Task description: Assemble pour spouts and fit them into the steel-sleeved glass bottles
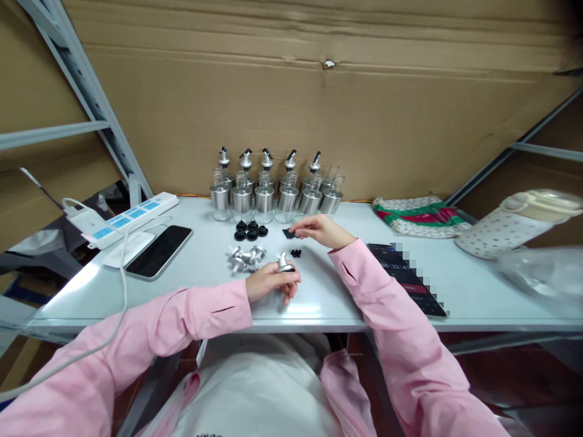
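My left hand [276, 282] is closed around a silver pourer spout [283, 262], held upright near the table's front. Further back, the fingertips of my right hand [319, 229] are pinched at a small group of black flip caps [288, 233] on the table; whether one is between the fingers I cannot make out. Just in front of it lie a few tiny black pieces [296, 253]. Left of my hands is a pile of loose silver spouts [246, 258], with several black stoppers [252, 234] behind it.
Steel-clad glass bottles [264, 200] stand in rows at the back; several rear ones carry spouts. On the left are a power strip [136, 215], a phone [159, 252] and a white cable. A tablet [405, 276], a patterned pouch [419, 218] and a dotted flask [505, 224] lie right.
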The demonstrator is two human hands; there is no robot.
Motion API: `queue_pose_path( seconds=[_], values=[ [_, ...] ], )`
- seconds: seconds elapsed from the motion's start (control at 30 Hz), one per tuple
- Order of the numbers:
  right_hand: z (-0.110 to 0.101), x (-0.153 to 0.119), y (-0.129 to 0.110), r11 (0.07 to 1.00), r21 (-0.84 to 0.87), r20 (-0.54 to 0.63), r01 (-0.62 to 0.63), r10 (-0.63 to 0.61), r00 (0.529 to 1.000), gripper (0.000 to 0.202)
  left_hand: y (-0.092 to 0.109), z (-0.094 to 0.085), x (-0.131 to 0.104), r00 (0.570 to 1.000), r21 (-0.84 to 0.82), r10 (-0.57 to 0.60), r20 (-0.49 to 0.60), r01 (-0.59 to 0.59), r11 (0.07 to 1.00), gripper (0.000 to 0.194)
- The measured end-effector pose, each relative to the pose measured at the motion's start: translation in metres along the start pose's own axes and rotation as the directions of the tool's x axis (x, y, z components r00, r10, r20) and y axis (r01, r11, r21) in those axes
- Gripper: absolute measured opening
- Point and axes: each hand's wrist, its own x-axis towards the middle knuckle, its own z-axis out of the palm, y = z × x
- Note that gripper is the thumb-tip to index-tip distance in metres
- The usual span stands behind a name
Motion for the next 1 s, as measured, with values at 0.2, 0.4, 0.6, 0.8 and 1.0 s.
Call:
queue_pose_path(
  seconds=[0.2, 0.4, 0.6, 0.8, 1.0],
  values=[
    [0.000, -0.002, 0.001, 0.990, -0.131, 0.023, -0.054, 0.058, 0.998, 0.023, -0.001, 0.000, 0.001, 1.000, 0.006, 0.010, 0.000, -0.010, 1.000, 0.045],
    [-0.001, 0.000, 0.007, 0.942, -0.333, 0.004, -0.039, 0.043, 0.999, 0.015, -0.002, 0.000, 0.001, 1.000, 0.013, 0.012, 0.005, -0.012, 1.000, 0.045],
    [0.004, 0.003, 0.015, 0.901, -0.433, 0.070, -0.033, 0.071, 0.995, 0.013, 0.000, 0.001, 0.001, 1.000, 0.041, 0.022, 0.004, -0.022, 0.999, 0.045],
    [0.008, 0.002, 0.020, 0.908, -0.418, 0.151, -0.004, 0.074, 0.986, 0.017, 0.001, 0.001, 0.000, 1.000, 0.052, 0.011, -0.004, -0.010, 0.999, 0.046],
    [0.007, 0.001, 0.026, 0.905, -0.426, 0.180, 0.000, 0.085, 0.980, 0.023, 0.000, 0.001, 0.001, 1.000, 0.030, -0.002, -0.021, 0.002, 1.000, 0.048]
  ],
)
